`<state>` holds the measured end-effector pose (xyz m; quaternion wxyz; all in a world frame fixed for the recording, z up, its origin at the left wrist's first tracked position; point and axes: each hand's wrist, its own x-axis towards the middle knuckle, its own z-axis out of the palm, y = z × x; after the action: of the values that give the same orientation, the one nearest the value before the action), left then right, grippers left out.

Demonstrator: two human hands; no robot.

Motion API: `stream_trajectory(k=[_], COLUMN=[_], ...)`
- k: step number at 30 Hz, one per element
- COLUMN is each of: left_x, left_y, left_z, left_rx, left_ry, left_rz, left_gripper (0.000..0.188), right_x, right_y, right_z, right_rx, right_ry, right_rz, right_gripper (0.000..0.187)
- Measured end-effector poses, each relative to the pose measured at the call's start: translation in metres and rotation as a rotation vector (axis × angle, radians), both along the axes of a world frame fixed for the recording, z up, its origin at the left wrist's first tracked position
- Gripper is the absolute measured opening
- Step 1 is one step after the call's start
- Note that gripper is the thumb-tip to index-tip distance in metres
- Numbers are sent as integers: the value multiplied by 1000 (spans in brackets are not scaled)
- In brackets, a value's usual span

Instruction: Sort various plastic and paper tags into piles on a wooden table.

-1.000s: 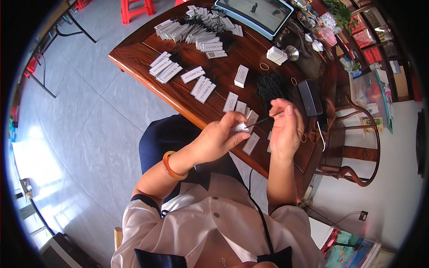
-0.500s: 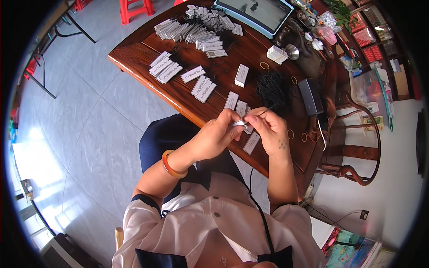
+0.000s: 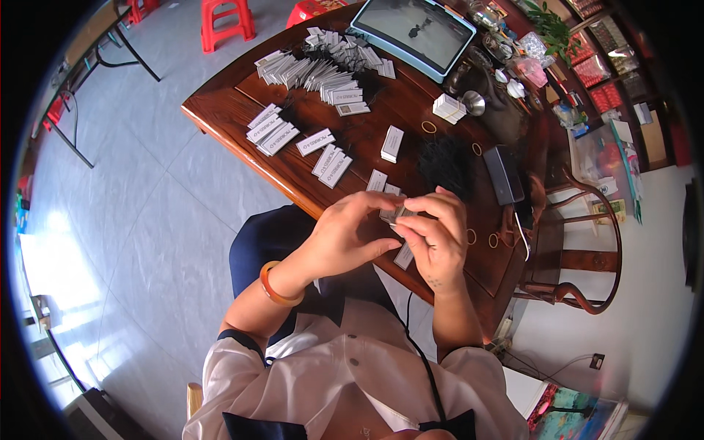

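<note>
My right hand (image 3: pixel 438 238) pinches a small pale hang tag (image 3: pixel 396 214) between thumb and fingers, over the near edge of the wooden table. My left hand (image 3: pixel 350 229) is beside it, its thumb spread away from its fingers and the fingertips close to the tag's far side; whether they touch it I cannot tell. The tag is partly hidden by the fingers. Just beyond my hands lie more loose white tags (image 3: pixel 377 180), and one (image 3: pixel 403 257) shows below them. A heap of black strings (image 3: pixel 446 165) lies past my right hand.
On the table (image 3: pixel 242 125), a large pile of strung tags (image 3: pixel 308 73) lies at the far left, with smaller rows (image 3: pixel 273 133) nearer. A tablet (image 3: pixel 414 33), a banded tag stack (image 3: pixel 449 108), rubber bands (image 3: pixel 429 127) and a dark box (image 3: pixel 504 174) stand around. A wooden chair (image 3: pixel 590 260) is at right.
My left thumb has parted from the tag and opened away from the fingers. My right hand has shifted slightly down and left, and the tag is turned differently.
</note>
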<state>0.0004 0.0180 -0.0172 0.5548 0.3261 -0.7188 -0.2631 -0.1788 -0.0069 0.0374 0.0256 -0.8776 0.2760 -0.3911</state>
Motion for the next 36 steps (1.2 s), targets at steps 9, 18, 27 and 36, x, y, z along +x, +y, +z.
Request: stream_trajectory(k=[9, 18, 27, 36], left_x=[0, 5, -1, 15], left_y=[1, 2, 3, 6], left_z=[-10, 3, -12, 7], left_rx=[630, 152, 496, 752], left_ry=[887, 226, 718, 501], left_rz=[-628, -40, -338, -555], left_gripper=[26, 15, 10, 13], right_x=[5, 1, 14, -3], right_y=[-1, 11, 8, 5], right_z=[-12, -7, -9, 3], right_rx=[338, 298, -119, 501], right_ry=[-210, -395, -19, -153], right_rz=[154, -49, 209, 185], right_gripper=[19, 18, 22, 28])
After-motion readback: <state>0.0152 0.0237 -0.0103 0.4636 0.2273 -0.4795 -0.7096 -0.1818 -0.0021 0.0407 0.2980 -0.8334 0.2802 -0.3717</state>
